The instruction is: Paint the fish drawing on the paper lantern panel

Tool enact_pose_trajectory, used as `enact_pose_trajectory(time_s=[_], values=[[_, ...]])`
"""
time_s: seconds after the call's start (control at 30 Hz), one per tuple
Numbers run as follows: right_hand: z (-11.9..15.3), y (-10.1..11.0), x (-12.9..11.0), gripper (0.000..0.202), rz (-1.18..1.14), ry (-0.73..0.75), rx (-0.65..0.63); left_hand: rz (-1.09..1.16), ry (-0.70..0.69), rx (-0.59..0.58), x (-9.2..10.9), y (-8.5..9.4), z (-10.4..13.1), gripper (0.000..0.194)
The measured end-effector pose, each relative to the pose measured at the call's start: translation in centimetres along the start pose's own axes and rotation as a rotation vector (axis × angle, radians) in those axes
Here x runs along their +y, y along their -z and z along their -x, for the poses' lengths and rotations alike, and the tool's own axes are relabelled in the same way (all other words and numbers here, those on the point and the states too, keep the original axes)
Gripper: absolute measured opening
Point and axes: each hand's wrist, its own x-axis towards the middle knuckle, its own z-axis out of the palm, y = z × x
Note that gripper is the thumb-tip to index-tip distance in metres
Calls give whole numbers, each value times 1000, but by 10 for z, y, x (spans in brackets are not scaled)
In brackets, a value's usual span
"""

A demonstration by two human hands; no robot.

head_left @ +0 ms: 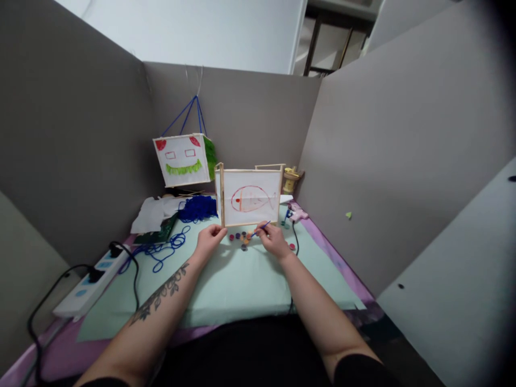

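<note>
A box-shaped paper lantern with thin wooden edges stands upright on the table. Its near panel bears a fish outline in red and orange with a red eye. My left hand is closed at the lower left corner of this wooden frame. Between the fingers of my right hand is a paintbrush with a blue handle, its lower end slanting down to the left over the small paint pots. Those pots sit in a cluster between my hands, in red, purple, orange and dark colours.
A finished-looking lantern with a drawn face hangs by blue cords at the back left. Blue yarn, white paper and a power strip with black cables lie on the left. A glue gun-like yellowish item stands behind, and grey partitions enclose the table.
</note>
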Motion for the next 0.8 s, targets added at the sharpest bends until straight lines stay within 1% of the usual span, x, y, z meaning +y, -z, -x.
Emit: enact_pose_trajectory(time_s=[0.17,0.4,0.6,0.8], values=[[0,-7,4,15,54,21,-70,6,6,-3,-1,0,0,32],[-2,-14,8,15,151,-29,-126,-12,2,-2,-1,-1,0,32],[-3,-15,10,15,154,-24,-104,13,-3,2,1,0,1,31],[-3,-15,8,16,103,-27,-54,17,-5,-7,-1,0,0,30]])
